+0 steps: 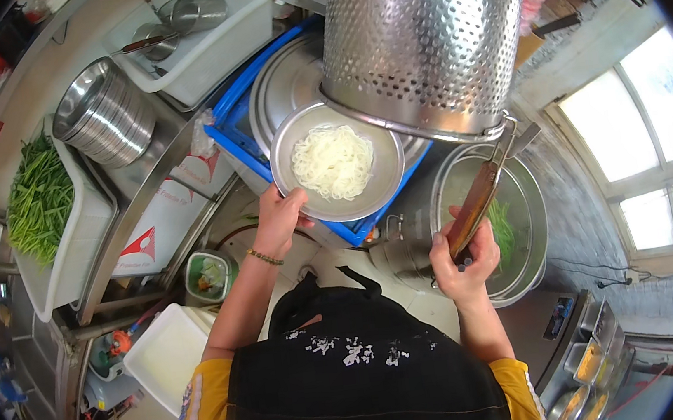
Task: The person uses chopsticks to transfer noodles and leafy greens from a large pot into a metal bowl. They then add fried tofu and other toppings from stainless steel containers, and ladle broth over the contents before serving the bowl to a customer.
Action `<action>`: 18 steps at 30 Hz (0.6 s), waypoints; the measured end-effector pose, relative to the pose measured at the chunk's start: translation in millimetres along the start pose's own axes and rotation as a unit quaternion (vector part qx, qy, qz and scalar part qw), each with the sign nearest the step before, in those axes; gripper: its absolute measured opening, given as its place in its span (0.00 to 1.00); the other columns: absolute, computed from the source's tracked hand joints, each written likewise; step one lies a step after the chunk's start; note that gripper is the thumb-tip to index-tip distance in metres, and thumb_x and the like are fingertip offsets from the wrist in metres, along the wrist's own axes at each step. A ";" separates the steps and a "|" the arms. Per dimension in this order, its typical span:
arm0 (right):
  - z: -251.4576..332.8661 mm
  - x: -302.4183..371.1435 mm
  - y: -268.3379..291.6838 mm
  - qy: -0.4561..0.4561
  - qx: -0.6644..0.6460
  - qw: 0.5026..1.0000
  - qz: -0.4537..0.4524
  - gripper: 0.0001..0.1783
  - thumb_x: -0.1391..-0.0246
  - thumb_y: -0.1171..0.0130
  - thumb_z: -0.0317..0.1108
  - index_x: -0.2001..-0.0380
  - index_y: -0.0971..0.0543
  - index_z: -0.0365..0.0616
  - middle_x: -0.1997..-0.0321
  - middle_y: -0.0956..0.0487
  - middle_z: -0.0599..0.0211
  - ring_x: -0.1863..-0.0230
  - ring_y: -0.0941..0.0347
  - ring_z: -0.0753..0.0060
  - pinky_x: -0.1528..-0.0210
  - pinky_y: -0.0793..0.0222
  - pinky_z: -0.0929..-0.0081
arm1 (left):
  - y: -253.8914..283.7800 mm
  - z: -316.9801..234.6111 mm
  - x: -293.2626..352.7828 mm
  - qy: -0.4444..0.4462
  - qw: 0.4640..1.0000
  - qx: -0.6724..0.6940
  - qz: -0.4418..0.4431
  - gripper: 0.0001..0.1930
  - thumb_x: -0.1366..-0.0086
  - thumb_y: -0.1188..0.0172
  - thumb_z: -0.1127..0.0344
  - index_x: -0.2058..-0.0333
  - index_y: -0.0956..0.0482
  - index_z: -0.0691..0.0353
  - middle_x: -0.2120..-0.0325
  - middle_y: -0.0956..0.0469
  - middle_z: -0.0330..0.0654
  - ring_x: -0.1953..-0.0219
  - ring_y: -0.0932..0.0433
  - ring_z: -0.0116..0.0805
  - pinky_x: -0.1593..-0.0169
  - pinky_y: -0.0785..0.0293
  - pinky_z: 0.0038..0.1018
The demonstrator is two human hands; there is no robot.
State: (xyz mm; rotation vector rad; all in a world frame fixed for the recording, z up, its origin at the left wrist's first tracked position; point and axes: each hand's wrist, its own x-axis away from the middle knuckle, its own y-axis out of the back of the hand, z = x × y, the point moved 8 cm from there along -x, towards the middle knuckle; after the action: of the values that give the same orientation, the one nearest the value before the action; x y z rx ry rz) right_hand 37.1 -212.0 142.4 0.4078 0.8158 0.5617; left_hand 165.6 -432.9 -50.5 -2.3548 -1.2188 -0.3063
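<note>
My left hand (280, 220) grips the near left rim of a round metal bowl (284, 154), its fingers closed on the edge. White noodles (334, 163) lie in a heap inside the bowl. The wooden handle (473, 207) of a tall perforated metal noodle strainer (425, 42) is wrapped in my right hand (467, 261). The strainer is raised and tipped over, its rimmed end just beyond the bowl and overlapping its far right edge in view; whether they touch I cannot tell. Its inside is hidden.
At right stands a large metal pot (540, 232) with green leaves (507, 232) in it. Under the bowl is a blue crate (245, 150) with metal lids. Left are stacked metal bowls (106, 116) and a white tub of cut greens (40, 198). Topping trays (590, 359) sit lower right.
</note>
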 end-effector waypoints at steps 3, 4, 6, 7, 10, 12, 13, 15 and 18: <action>-1.8 -6.3 -41.8 -0.079 -0.017 0.994 0.069 0.18 0.58 0.40 0.24 0.60 0.26 0.35 0.79 0.27 0.72 0.79 0.32 0.84 0.72 0.35 0.85 | 37.9 -2.1 -11.5 0.005 0.999 0.010 -0.037 0.13 0.45 0.47 0.70 0.60 0.27 0.69 0.74 0.24 0.41 0.81 0.26 0.28 0.81 0.26 0.24; -1.0 -11.4 -56.7 -0.111 -0.027 0.989 0.098 0.17 0.58 0.42 0.23 0.60 0.26 0.35 0.78 0.27 0.73 0.78 0.33 0.85 0.71 0.36 0.86 | 51.0 -4.0 -13.6 0.006 0.998 0.013 -0.054 0.13 0.45 0.47 0.70 0.60 0.27 0.69 0.74 0.24 0.42 0.82 0.26 0.28 0.81 0.26 0.24; 1.5 -30.4 -83.6 -0.149 -0.081 0.974 0.148 0.16 0.56 0.41 0.28 0.61 0.24 0.34 0.79 0.27 0.72 0.80 0.34 0.86 0.76 0.39 0.86 | 65.9 -6.0 -13.2 0.006 0.998 0.028 -0.064 0.13 0.45 0.47 0.70 0.61 0.27 0.70 0.75 0.23 0.43 0.83 0.26 0.28 0.82 0.27 0.24; -5.1 -42.5 -102.1 -0.164 -0.105 0.964 0.183 0.16 0.56 0.41 0.29 0.61 0.24 0.34 0.80 0.27 0.72 0.82 0.35 0.85 0.78 0.40 0.85 | 74.7 -7.1 -11.3 0.001 0.997 0.036 -0.067 0.13 0.44 0.47 0.70 0.61 0.27 0.70 0.75 0.23 0.43 0.83 0.26 0.28 0.82 0.27 0.24; -3.4 -82.9 -162.8 -0.278 -0.187 0.903 0.269 0.17 0.55 0.42 0.33 0.61 0.23 0.34 0.82 0.27 0.70 0.85 0.37 0.84 0.82 0.45 0.83 | 105.1 -3.0 -2.6 -0.008 0.995 0.057 -0.080 0.12 0.43 0.47 0.70 0.62 0.27 0.70 0.76 0.23 0.42 0.84 0.26 0.28 0.84 0.28 0.23; -5.5 -117.0 -212.0 -0.258 -0.222 0.891 0.301 0.13 0.54 0.42 0.33 0.67 0.22 0.35 0.83 0.27 0.71 0.83 0.37 0.85 0.81 0.47 0.83 | 128.5 6.7 4.7 -0.003 0.993 0.060 -0.097 0.12 0.43 0.46 0.69 0.61 0.27 0.69 0.77 0.23 0.42 0.85 0.27 0.28 0.85 0.29 0.22; -3.6 -134.8 -239.9 -0.246 -0.239 0.886 0.311 0.09 0.53 0.41 0.34 0.74 0.23 0.39 0.85 0.28 0.72 0.85 0.38 0.85 0.83 0.49 0.82 | 139.6 11.7 8.8 0.001 0.992 0.059 -0.114 0.12 0.42 0.46 0.69 0.61 0.27 0.69 0.78 0.24 0.41 0.86 0.27 0.28 0.85 0.29 0.22; 7.4 -169.8 -289.2 -0.236 -0.263 0.877 0.327 0.10 0.53 0.41 0.35 0.82 0.26 0.43 0.87 0.28 0.71 0.88 0.40 0.84 0.86 0.51 0.82 | 160.0 18.8 19.5 0.009 0.987 0.056 -0.150 0.11 0.42 0.47 0.69 0.61 0.27 0.69 0.79 0.24 0.41 0.87 0.28 0.28 0.86 0.30 0.22; 15.0 -212.1 -356.8 -0.274 -0.235 0.862 0.355 0.12 0.55 0.40 0.37 0.84 0.26 0.42 0.86 0.27 0.68 0.89 0.40 0.83 0.87 0.53 0.81 | 182.4 28.2 34.5 0.012 0.979 0.058 -0.194 0.10 0.42 0.49 0.70 0.63 0.27 0.68 0.79 0.25 0.40 0.89 0.29 0.28 0.88 0.32 0.22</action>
State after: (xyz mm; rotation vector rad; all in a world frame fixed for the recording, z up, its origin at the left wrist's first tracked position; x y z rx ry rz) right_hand 41.4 -622.3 77.9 0.3795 -0.0692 1.2329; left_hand 333.6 -484.9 -116.3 -1.9982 -1.6359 -0.3755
